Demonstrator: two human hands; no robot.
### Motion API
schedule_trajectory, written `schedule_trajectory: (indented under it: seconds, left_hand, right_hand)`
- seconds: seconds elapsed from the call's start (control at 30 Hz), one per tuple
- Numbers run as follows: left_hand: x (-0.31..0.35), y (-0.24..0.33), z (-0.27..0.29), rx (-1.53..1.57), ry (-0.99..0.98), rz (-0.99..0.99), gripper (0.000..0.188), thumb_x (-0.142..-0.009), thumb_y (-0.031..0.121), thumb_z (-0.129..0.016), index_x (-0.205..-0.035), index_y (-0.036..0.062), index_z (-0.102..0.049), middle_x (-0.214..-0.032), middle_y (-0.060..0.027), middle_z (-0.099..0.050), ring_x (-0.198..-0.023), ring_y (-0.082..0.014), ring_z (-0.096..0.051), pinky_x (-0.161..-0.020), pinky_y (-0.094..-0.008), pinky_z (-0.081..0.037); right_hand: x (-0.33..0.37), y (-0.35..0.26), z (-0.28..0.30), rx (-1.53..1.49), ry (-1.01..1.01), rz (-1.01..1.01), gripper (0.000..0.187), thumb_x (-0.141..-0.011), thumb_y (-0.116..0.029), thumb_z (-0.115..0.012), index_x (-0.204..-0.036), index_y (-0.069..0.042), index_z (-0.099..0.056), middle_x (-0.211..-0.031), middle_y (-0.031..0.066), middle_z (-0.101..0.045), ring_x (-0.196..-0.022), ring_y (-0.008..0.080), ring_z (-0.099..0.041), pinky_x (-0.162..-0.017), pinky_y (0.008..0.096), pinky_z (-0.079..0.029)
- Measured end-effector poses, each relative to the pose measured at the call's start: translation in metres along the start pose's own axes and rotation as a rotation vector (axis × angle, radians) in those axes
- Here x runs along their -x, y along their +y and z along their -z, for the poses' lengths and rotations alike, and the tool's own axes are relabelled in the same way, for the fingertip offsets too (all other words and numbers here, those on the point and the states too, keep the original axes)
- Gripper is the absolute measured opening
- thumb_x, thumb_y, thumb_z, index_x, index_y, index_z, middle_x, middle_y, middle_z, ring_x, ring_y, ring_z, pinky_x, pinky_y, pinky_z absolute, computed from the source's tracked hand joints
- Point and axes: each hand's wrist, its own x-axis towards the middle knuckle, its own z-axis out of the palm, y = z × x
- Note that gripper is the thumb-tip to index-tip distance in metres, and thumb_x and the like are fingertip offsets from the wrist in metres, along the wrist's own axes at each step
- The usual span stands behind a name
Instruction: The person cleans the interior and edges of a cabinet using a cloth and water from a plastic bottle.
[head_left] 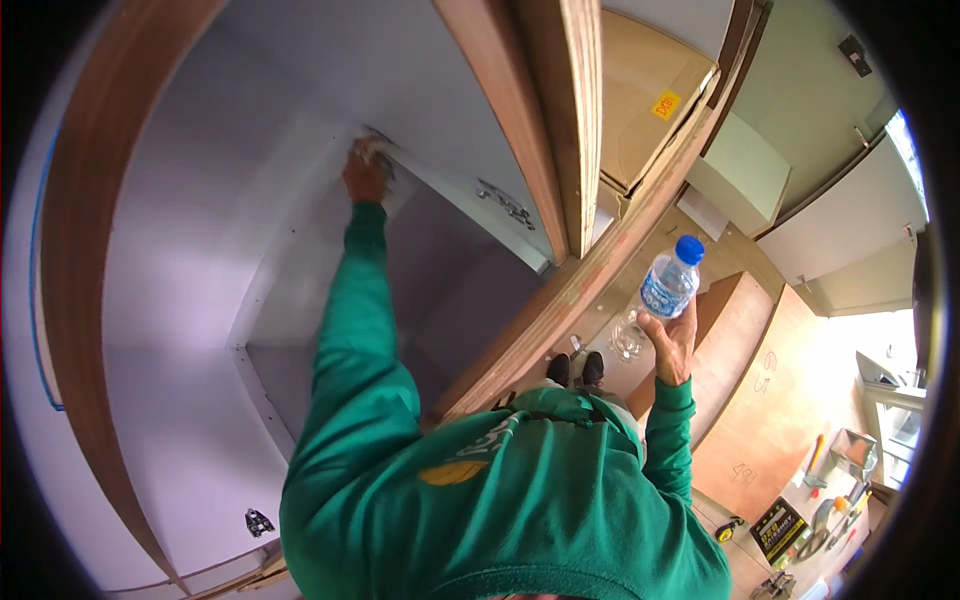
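Observation:
A clear plastic bottle (668,285) with a blue cap and a blue label is held upright, slightly tilted, in my right hand (672,345), out to the right of my body. My left arm reaches up inside a pale-lined cabinet (185,270). There my left hand (366,178) is closed against the far edge of a white panel (460,205). Something whitish shows at its fingers, too blurred to name. On the pale surface beyond the panel sits a metal hinge (505,203), to the right of that hand.
A cardboard box (655,85) rests behind the wooden frame (560,310) at upper right. Plywood boards (760,400) stand at right. Tools lie beside a black box (778,528) and a tape measure (728,530) at lower right. Another hinge (258,522) is at lower left.

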Motion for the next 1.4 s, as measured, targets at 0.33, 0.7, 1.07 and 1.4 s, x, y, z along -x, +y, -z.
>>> schedule_trajectory:
  seconds: [0.33, 0.7, 1.07, 1.4]
  left_hand:
    - [0.024, 0.009, 0.015, 0.839, 0.140, 0.490, 0.018, -0.091, 0.001, -0.061, -0.109, 0.0000, -0.062, -0.105, -0.0106, -0.067, -0.097, -0.0221, -0.064, -0.090, -0.0330, -0.050]
    - [0.022, -0.002, -0.040, 0.642, 0.277, 0.375, 0.022, -0.092, 0.006, -0.062, -0.112, -0.0008, -0.064, -0.109, -0.0097, -0.066, -0.100, -0.0223, -0.061, -0.090, -0.0338, -0.049]
    - [0.035, 0.013, -0.009, 0.632, 0.111, 0.518, 0.021, -0.093, 0.005, -0.061, -0.113, 0.0011, -0.066, -0.108, -0.0085, -0.067, -0.093, -0.0215, -0.062, -0.089, -0.0311, -0.049]
    - [-0.007, -0.032, -0.009, 0.689, 0.207, 0.512, 0.033, -0.087, 0.011, -0.069, -0.116, -0.0027, -0.064, -0.109, -0.0135, -0.067, -0.097, -0.0246, -0.061, -0.090, -0.0352, -0.049]
  right_hand:
    - [-0.001, 0.003, 0.000, 0.027, 0.059, 0.044, 0.088, -0.079, -0.021, -0.081, -0.150, 0.000, -0.033, -0.134, 0.0105, -0.053, -0.122, 0.0208, -0.051, -0.106, 0.0358, -0.040]
    - [0.001, -0.007, 0.015, 0.041, 0.150, 0.048, 0.085, -0.080, -0.019, -0.079, -0.149, -0.002, -0.034, -0.133, 0.0094, -0.053, -0.121, 0.0202, -0.051, -0.104, 0.0344, -0.041]
    - [-0.014, -0.012, 0.009, 0.048, -0.003, 0.052, 0.087, -0.078, -0.017, -0.080, -0.150, -0.001, -0.034, -0.135, 0.0108, -0.054, -0.123, 0.0213, -0.052, -0.107, 0.0364, -0.040]
    - [-0.025, -0.023, -0.026, 0.023, -0.158, 0.040, 0.081, -0.079, -0.018, -0.081, -0.146, -0.002, -0.038, -0.133, 0.0110, -0.056, -0.123, 0.0222, -0.053, -0.107, 0.0377, -0.040]
